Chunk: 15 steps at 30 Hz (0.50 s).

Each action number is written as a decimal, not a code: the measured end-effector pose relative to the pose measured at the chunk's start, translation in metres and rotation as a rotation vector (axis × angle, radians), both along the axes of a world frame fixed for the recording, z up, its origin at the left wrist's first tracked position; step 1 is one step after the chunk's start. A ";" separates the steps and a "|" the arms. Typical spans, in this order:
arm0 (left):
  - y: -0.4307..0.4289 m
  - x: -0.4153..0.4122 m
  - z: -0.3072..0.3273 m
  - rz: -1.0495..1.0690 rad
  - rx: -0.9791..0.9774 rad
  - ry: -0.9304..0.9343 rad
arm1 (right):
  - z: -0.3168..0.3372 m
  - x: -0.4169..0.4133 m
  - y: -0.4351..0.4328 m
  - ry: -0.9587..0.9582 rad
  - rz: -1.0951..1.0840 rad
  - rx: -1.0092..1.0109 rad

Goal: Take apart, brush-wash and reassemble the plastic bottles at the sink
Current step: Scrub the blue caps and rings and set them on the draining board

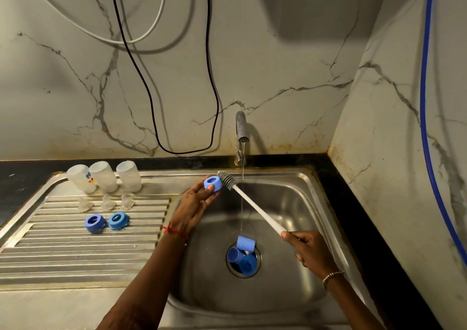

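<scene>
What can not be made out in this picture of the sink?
All in the head view:
- Drain: mostly covered by the blue caps lying on it.
- Brush: the handle's end is hidden inside the right hand.
- Blue ring: the thumb of the left hand covers part; whether the bristles touch it is unclear.
- Print on the left bottle: too small to read.

No legible text; leftmost bottle (81, 179) bears small blue-orange print, too blurred to read
</scene>
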<state>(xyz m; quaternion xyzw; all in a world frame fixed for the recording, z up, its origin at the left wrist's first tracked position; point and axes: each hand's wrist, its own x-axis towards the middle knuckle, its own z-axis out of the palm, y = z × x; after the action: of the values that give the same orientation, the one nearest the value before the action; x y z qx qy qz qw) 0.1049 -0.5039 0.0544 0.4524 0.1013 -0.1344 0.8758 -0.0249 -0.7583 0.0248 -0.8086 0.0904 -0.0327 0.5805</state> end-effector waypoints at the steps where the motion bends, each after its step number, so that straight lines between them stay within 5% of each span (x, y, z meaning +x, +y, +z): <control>1: -0.003 -0.001 0.000 -0.009 -0.001 -0.004 | 0.001 0.001 0.000 -0.008 0.004 -0.022; 9: 0.000 0.006 -0.004 0.002 -0.105 -0.014 | 0.000 -0.003 -0.004 0.007 0.003 0.026; 15: -0.008 -0.003 -0.003 -0.020 -0.002 -0.037 | 0.000 -0.001 -0.001 -0.003 -0.020 -0.024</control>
<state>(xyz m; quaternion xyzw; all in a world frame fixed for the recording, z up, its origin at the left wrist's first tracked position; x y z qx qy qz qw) 0.1019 -0.5116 0.0515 0.4549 0.0802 -0.1348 0.8766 -0.0255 -0.7593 0.0251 -0.8145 0.0972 -0.0408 0.5704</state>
